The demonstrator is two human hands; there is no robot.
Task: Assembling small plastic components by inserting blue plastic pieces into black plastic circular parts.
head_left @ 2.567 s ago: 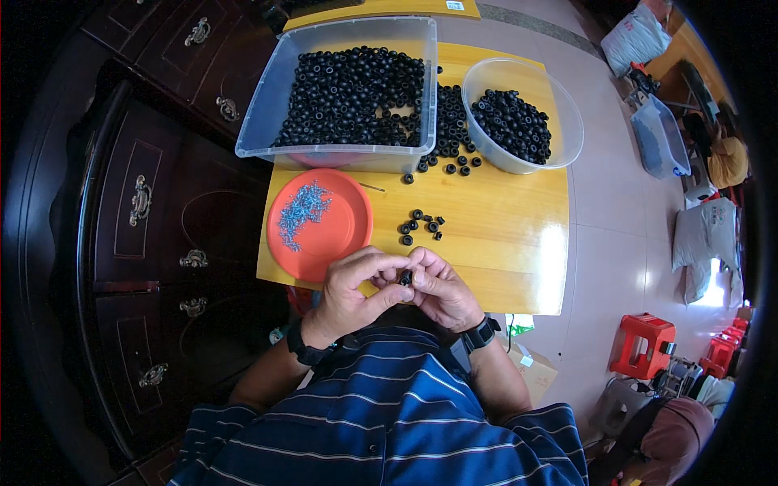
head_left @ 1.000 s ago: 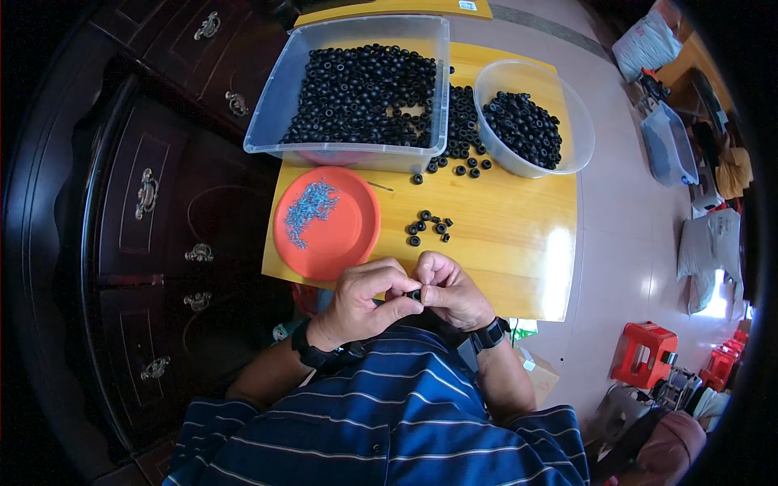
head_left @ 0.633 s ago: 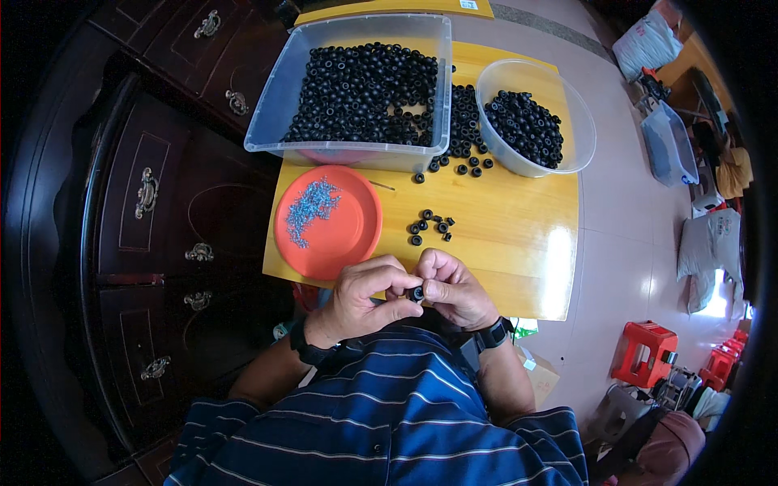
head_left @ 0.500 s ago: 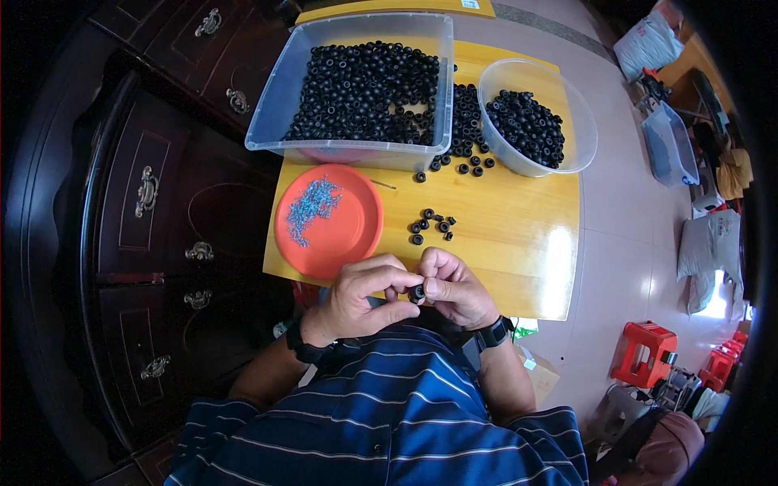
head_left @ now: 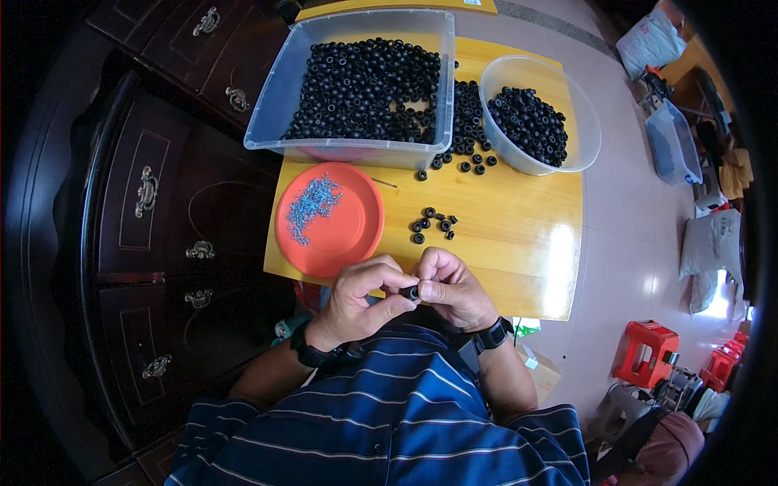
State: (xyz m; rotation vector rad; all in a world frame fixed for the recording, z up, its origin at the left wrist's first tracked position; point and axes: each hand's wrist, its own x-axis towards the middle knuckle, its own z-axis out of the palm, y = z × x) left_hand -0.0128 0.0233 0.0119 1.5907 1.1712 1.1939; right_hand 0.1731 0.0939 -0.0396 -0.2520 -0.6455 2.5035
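Two bare hands meet at lower centre of frame. Left hand (head_left: pixel 365 296) pinches small black ring (head_left: pixel 412 292) between thumb and forefinger; right hand (head_left: pixel 456 296) bunched narrow at its right side, grip partly hidden, cannot tell what it holds. Left of centre, red plate (head_left: pixel 352 235) bears bluish bits (head_left: pixel 312 209); loose black rings (head_left: pixel 445 227) lie mid-frame on yellow table (head_left: pixel 510 219).

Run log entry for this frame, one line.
left hand: pinching small black part | right hand: at same part | bluish pieces: on red plate | loose black parts: on yellow table
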